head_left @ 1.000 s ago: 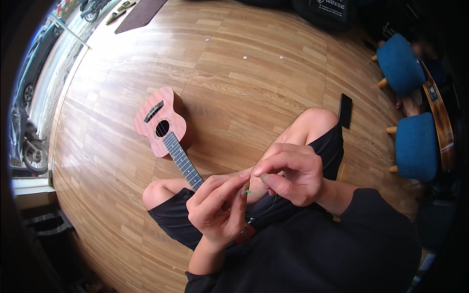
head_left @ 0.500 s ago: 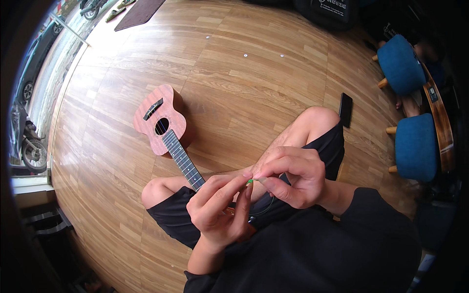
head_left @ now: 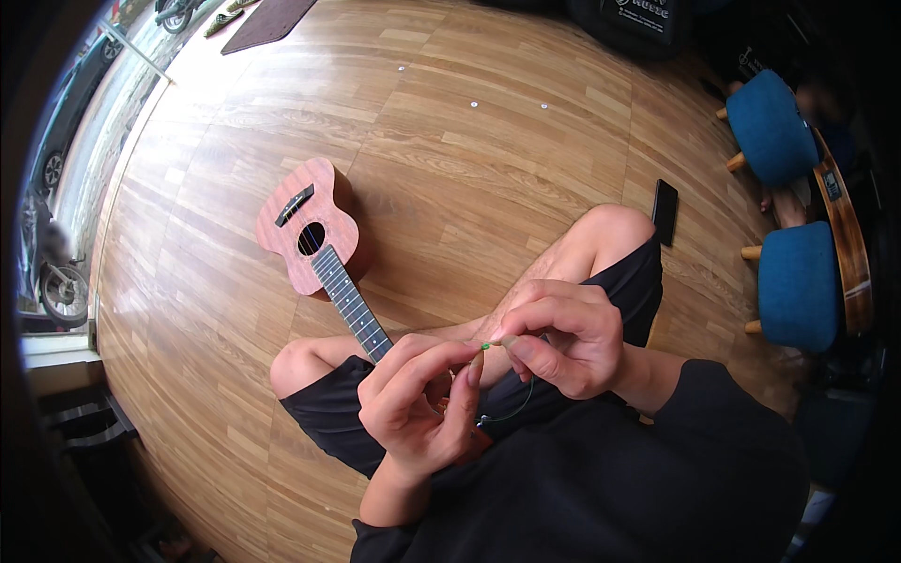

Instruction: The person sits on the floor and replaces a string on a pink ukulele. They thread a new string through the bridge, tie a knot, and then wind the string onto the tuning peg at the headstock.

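Thumb and fingertips at work: the left hand (head_left: 416, 399) pinches a green string (head_left: 486, 347), and the right hand (head_left: 571, 345), just beside it at three o'clock, nips that string too, a loop drooping at five o'clock. Out at ten from the hands, the pinkish ukulele (head_left: 333, 225) lies face up on the wooden floor (head_left: 488, 178); black phone (head_left: 664, 212), two o'clock!

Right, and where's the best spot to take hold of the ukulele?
Probably by its neck, near the body, reaching from your side and over the top. The ukulele lies face up with that slim, straight neck pointing toward you, which looks easier to grip than the broad, curved body.
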A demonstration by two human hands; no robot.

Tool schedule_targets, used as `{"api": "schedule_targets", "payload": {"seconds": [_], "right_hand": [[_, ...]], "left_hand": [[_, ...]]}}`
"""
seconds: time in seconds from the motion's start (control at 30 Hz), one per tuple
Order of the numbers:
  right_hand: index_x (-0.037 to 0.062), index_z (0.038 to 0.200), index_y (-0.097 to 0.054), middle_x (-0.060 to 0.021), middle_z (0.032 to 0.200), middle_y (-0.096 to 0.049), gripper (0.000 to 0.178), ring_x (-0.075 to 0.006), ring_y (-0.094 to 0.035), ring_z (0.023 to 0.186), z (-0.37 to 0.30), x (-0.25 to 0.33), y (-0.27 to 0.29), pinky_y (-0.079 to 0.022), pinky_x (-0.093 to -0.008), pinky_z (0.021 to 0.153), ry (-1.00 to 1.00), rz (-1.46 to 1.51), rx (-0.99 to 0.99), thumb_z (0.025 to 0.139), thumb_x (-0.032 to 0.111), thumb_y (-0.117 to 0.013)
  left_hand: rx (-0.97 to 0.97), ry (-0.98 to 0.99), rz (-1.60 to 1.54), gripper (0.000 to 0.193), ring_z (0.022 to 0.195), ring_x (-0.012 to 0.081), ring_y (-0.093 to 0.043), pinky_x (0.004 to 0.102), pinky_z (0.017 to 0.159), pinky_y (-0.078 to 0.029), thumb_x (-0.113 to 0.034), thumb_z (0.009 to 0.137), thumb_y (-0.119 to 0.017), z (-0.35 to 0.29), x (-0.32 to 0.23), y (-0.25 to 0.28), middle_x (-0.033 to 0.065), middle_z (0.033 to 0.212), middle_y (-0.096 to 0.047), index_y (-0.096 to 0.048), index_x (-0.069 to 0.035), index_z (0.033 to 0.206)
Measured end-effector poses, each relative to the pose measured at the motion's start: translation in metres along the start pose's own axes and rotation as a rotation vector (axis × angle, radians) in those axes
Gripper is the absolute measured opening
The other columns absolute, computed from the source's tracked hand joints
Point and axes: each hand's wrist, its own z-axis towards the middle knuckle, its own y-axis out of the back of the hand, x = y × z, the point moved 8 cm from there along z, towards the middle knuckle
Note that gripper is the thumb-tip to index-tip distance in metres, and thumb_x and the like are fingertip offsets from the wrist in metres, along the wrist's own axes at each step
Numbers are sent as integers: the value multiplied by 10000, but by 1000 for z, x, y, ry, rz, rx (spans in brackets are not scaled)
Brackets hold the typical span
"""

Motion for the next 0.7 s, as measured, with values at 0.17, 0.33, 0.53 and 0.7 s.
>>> {"api": "schedule_targets", "payload": {"seconds": [0.17,0.33,0.53,0.7], "right_hand": [[-63,1003,-674,-140,870,-669,95,-192,-646,706,-1,-1,-1,-505,-287,596,-6,3,12,932,-4,-650],[-67,1006,-670,-145,874,-668,98,-199,-644,708,-3,0,-3,-507,-287,606,5,-30,-10,925,-15,-651],[-68,1015,-667,-142,882,-667,101,-186,-645,713,-1,-2,-5,-507,-278,610,-4,-28,-3,933,-22,-631],[-69,1049,-660,-115,890,-653,132,-123,-622,702,-3,-20,-9,-500,-246,597,-147,128,-4,946,9,-632]], "left_hand": [[3,3,4,206,632,120,-604,208,511,-420,97,767,-722,1,-1,-1,113,823,-683,-712,65,970],[42,2,71,218,626,123,-601,211,522,-442,99,758,-723,1,-3,-3,115,827,-675,-704,76,974],[35,79,-26,191,583,66,-520,189,510,-347,89,788,-723,-4,8,-4,73,809,-623,-707,77,978],[-34,84,-66,181,562,52,-452,202,502,-300,90,804,-719,-3,14,2,39,747,-586,-720,68,983]]}}
